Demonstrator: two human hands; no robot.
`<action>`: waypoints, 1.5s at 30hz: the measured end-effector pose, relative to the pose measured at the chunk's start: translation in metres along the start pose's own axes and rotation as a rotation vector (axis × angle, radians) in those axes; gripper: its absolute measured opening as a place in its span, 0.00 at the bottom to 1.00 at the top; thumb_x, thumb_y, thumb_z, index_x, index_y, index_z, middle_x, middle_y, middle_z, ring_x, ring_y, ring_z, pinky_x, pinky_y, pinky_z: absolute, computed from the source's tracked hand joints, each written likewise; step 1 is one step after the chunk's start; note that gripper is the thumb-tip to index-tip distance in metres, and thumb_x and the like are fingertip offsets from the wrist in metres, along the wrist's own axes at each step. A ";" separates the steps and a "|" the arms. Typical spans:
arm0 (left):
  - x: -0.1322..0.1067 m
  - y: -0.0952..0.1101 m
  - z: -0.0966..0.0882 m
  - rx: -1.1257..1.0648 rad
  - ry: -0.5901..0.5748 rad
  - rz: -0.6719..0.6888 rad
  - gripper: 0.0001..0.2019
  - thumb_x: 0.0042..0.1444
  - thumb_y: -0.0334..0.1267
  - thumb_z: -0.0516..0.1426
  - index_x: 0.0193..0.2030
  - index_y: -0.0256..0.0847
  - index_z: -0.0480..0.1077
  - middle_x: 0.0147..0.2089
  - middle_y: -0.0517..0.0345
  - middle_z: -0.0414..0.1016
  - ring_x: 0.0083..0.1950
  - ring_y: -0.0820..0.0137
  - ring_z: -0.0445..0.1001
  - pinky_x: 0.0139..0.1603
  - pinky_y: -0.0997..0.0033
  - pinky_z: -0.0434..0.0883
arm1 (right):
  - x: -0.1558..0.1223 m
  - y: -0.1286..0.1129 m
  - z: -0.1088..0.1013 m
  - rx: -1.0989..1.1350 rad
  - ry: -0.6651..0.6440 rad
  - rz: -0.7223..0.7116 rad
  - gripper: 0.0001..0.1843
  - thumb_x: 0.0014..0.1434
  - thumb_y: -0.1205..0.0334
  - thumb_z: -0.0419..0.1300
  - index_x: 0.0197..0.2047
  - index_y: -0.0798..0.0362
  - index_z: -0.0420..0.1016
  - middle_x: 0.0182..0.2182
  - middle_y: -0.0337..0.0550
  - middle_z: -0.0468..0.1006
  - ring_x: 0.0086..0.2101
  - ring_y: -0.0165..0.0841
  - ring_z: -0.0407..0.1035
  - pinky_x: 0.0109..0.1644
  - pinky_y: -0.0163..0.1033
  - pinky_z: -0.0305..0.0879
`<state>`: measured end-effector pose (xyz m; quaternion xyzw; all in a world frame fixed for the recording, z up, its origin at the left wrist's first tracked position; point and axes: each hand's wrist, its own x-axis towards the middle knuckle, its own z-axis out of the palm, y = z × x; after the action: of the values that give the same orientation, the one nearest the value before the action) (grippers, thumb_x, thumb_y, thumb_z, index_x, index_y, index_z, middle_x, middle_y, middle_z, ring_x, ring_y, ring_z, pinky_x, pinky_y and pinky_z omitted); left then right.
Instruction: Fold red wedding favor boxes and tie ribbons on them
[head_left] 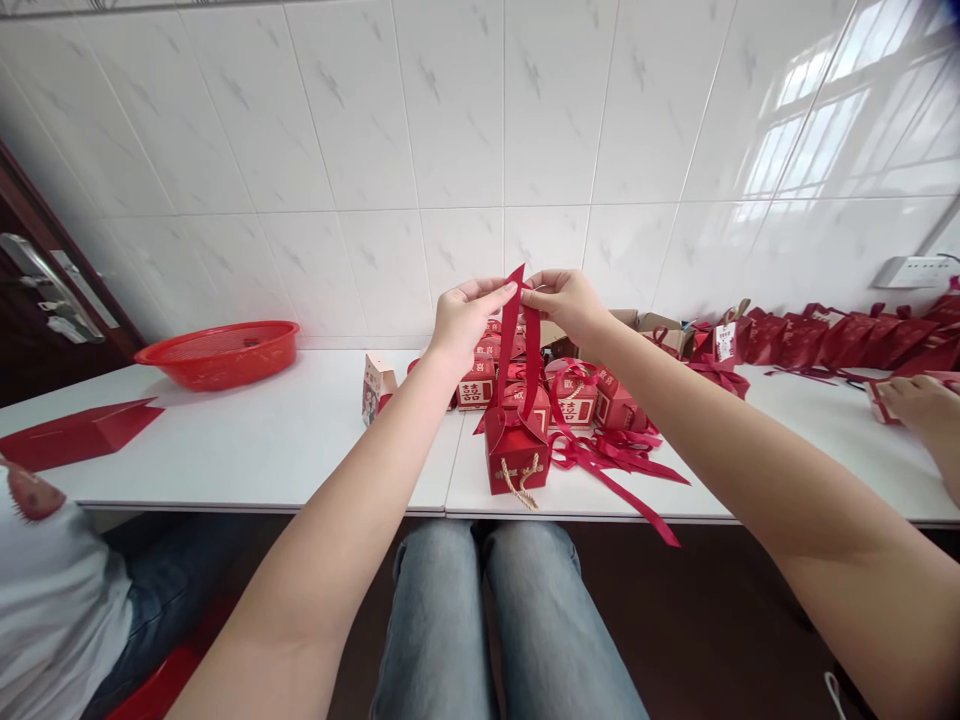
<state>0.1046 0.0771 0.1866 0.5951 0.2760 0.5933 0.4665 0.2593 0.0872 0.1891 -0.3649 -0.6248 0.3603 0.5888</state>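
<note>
A small red gift box (517,455) with a gold rope handle (517,485) stands upright near the table's front edge. From its top a red ribbon (532,350) rises in two strands. Above the box, my left hand (469,312) pinches one strand near its pointed end. Close beside it, my right hand (564,302) has its fingers closed on the other strand. Behind stand several finished-looking red boxes (476,385) with gold lettering. Loose red ribbons (611,455) lie in a tangle to the right of the box.
At the left are a red plastic basin (225,355) and a flat red piece (82,432). Red bags or boxes (825,338) line the wall at the right. Another person's hand (919,400) rests there; a seated person (60,590) is at the left.
</note>
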 end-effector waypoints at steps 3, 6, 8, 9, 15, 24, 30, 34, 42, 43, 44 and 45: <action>0.002 -0.003 0.001 0.036 -0.008 0.028 0.08 0.46 0.37 0.67 0.34 0.39 0.77 0.33 0.56 0.79 0.32 0.69 0.77 0.38 0.62 0.75 | 0.002 0.002 0.002 0.071 -0.015 0.094 0.08 0.52 0.66 0.70 0.27 0.57 0.75 0.25 0.39 0.77 0.26 0.25 0.71 0.36 0.33 0.71; 0.004 -0.008 0.001 0.100 -0.001 0.087 0.08 0.45 0.36 0.68 0.33 0.38 0.77 0.33 0.55 0.79 0.33 0.70 0.76 0.40 0.64 0.75 | 0.004 0.005 0.000 0.121 -0.054 0.168 0.07 0.53 0.67 0.69 0.27 0.57 0.76 0.24 0.40 0.76 0.26 0.25 0.70 0.36 0.34 0.71; 0.006 -0.012 0.001 0.149 0.012 0.135 0.08 0.44 0.35 0.68 0.32 0.38 0.76 0.32 0.56 0.78 0.34 0.71 0.75 0.41 0.67 0.73 | 0.006 0.007 -0.001 0.155 -0.078 0.216 0.07 0.54 0.65 0.68 0.28 0.56 0.76 0.24 0.40 0.76 0.25 0.26 0.69 0.34 0.34 0.70; 0.007 -0.014 0.001 0.174 0.020 0.157 0.08 0.44 0.34 0.68 0.31 0.38 0.76 0.32 0.56 0.78 0.34 0.72 0.74 0.42 0.68 0.73 | 0.006 0.008 -0.002 0.171 -0.088 0.233 0.07 0.54 0.64 0.69 0.28 0.56 0.75 0.24 0.40 0.76 0.26 0.26 0.69 0.34 0.35 0.70; 0.014 -0.023 0.001 0.268 0.032 0.196 0.09 0.43 0.33 0.68 0.31 0.39 0.73 0.30 0.58 0.76 0.33 0.72 0.73 0.39 0.69 0.70 | 0.010 0.012 -0.003 0.204 -0.076 0.261 0.13 0.51 0.57 0.72 0.29 0.54 0.74 0.23 0.38 0.73 0.25 0.26 0.67 0.33 0.34 0.69; 0.018 -0.027 -0.006 0.257 -0.032 0.139 0.11 0.45 0.36 0.67 0.37 0.40 0.76 0.35 0.55 0.76 0.34 0.69 0.74 0.34 0.67 0.71 | 0.000 0.019 -0.011 0.200 -0.227 0.101 0.22 0.48 0.42 0.69 0.28 0.54 0.76 0.27 0.40 0.74 0.30 0.27 0.69 0.38 0.34 0.72; 0.014 -0.032 -0.013 0.115 -0.059 0.081 0.09 0.44 0.37 0.69 0.34 0.41 0.77 0.30 0.58 0.77 0.31 0.69 0.75 0.33 0.68 0.73 | -0.010 0.024 -0.013 0.217 -0.340 0.084 0.10 0.49 0.57 0.73 0.32 0.52 0.81 0.24 0.34 0.73 0.26 0.24 0.69 0.34 0.33 0.69; 0.007 -0.040 -0.014 -0.016 -0.044 0.055 0.07 0.43 0.34 0.69 0.27 0.42 0.75 0.30 0.61 0.76 0.32 0.73 0.75 0.34 0.71 0.74 | -0.014 0.035 -0.007 0.279 -0.291 0.057 0.09 0.53 0.54 0.70 0.31 0.52 0.81 0.27 0.37 0.76 0.27 0.25 0.69 0.34 0.33 0.69; 0.000 -0.063 -0.025 -0.116 -0.051 -0.028 0.06 0.45 0.33 0.69 0.25 0.46 0.76 0.31 0.63 0.75 0.36 0.74 0.74 0.41 0.74 0.74 | -0.018 0.070 0.002 0.338 -0.201 0.144 0.11 0.53 0.50 0.69 0.32 0.49 0.81 0.25 0.39 0.75 0.26 0.29 0.68 0.30 0.35 0.67; -0.001 -0.065 -0.027 -0.132 -0.061 -0.050 0.06 0.45 0.34 0.69 0.28 0.47 0.77 0.32 0.62 0.75 0.36 0.74 0.74 0.41 0.74 0.74 | -0.018 0.073 0.003 0.323 -0.191 0.139 0.11 0.53 0.50 0.69 0.32 0.49 0.81 0.26 0.39 0.75 0.26 0.29 0.68 0.29 0.35 0.66; -0.001 -0.066 -0.028 -0.140 -0.071 -0.071 0.06 0.46 0.36 0.68 0.31 0.47 0.78 0.34 0.61 0.75 0.37 0.73 0.74 0.40 0.73 0.74 | -0.017 0.076 0.003 0.302 -0.181 0.127 0.11 0.53 0.50 0.69 0.33 0.49 0.82 0.26 0.39 0.75 0.25 0.28 0.67 0.28 0.34 0.65; -0.002 -0.068 -0.029 -0.139 -0.074 -0.088 0.07 0.47 0.37 0.68 0.34 0.47 0.78 0.36 0.60 0.76 0.38 0.72 0.74 0.40 0.72 0.74 | -0.017 0.078 0.004 0.275 -0.176 0.117 0.11 0.53 0.51 0.69 0.34 0.49 0.82 0.26 0.39 0.75 0.25 0.28 0.67 0.28 0.34 0.64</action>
<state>0.0918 0.1098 0.1219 0.5702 0.2424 0.5675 0.5422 0.2588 0.1091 0.1125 -0.2834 -0.5967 0.5066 0.5541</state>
